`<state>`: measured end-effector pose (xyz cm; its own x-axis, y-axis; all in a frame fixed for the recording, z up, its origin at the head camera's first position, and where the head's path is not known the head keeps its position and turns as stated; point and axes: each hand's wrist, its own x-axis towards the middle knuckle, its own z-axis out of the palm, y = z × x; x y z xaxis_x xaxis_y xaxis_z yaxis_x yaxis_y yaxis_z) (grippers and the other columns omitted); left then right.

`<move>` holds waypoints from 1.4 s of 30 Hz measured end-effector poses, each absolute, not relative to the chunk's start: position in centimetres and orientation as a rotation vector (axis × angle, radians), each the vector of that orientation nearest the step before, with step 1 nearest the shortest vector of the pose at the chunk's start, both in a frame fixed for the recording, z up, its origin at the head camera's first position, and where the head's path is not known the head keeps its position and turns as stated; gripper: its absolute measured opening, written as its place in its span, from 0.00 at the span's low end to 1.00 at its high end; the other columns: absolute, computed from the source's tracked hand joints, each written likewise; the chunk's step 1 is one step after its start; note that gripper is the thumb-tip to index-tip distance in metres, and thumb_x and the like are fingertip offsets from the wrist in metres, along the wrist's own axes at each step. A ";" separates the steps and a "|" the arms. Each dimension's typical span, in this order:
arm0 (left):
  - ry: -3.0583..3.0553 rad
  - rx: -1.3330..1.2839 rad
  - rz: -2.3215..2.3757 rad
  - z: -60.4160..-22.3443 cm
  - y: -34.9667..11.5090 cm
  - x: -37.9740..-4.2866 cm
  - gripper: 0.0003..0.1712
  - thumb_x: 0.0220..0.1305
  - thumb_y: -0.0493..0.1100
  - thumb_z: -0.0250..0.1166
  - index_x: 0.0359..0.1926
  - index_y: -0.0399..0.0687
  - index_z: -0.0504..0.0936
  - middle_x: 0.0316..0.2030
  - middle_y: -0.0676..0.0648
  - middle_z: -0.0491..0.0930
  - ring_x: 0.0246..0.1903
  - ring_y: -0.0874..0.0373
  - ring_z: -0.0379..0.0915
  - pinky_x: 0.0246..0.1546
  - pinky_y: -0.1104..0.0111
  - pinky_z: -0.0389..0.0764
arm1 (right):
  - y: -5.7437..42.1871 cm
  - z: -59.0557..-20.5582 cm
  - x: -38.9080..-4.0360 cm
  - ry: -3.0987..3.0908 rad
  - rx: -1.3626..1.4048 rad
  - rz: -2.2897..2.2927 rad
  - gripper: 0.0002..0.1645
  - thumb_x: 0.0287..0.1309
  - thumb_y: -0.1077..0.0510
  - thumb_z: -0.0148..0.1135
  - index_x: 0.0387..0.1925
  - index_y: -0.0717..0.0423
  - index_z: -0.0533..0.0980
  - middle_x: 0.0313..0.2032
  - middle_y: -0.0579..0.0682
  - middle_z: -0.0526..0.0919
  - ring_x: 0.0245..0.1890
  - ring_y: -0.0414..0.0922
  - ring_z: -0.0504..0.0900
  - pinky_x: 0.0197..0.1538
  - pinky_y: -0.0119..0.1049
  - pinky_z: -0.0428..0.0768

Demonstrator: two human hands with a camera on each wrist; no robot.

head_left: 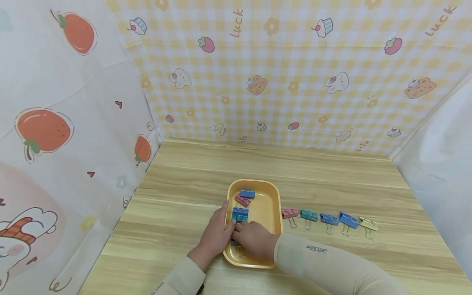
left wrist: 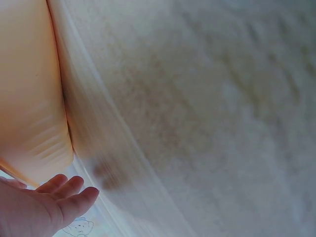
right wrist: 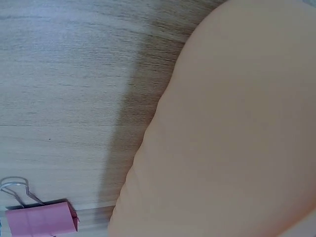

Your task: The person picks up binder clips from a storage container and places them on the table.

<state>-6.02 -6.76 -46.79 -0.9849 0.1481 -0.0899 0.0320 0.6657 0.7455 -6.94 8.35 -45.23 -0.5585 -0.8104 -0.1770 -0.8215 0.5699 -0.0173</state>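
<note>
A yellow-orange tray (head_left: 271, 205) stands on the table with several binder clips along its left side. Among them are a blue binder clip (head_left: 248, 194) at the far end, a pink binder clip (head_left: 241, 200) and blue-teal ones (head_left: 240, 213) closer in. My left hand (head_left: 215, 233) lies against the left wall, its thumb over the rim and its fingers extended outside, as the left wrist view shows. Reaching inside, my right hand (head_left: 254, 239) curls its fingers at a dark binder clip (head_left: 234, 242) near the left wall. Its fingertips are largely hidden.
Right of the tray a row of binder clips lies on the wooden table (head_left: 177, 164): pink (head_left: 290, 213), teal (head_left: 308, 215), blue (head_left: 329, 219), another blue (head_left: 348, 220) and yellow (head_left: 368, 223). Patterned cloth walls (head_left: 280, 61) stand behind and at the sides.
</note>
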 end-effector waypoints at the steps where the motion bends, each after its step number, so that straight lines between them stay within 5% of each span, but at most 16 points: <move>1: 2.735 0.147 1.217 -46.8 -6.7 -6.0 0.36 0.65 0.50 0.51 0.69 0.50 0.46 0.62 0.39 0.58 0.60 0.45 0.56 0.57 0.51 0.63 | 8.3 -45.2 -6.9 2.633 -1.379 0.102 0.16 0.58 0.51 0.55 0.49 0.45 0.73 0.46 0.45 0.76 0.44 0.42 0.74 0.43 0.36 0.76; 42: 2.751 0.157 1.220 -46.7 -6.7 -6.0 0.36 0.64 0.48 0.52 0.69 0.48 0.48 0.61 0.39 0.60 0.59 0.45 0.59 0.56 0.52 0.64 | 9.4 -44.8 -6.6 2.741 -1.393 0.172 0.13 0.54 0.53 0.60 0.42 0.46 0.72 0.37 0.45 0.75 0.35 0.42 0.74 0.33 0.34 0.77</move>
<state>-6.02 -6.73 -46.68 -0.9864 0.1467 -0.0744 0.0433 0.6680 0.7429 -6.56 9.37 -44.81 -0.5893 -0.8010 -0.1058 -0.8079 0.5849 0.0714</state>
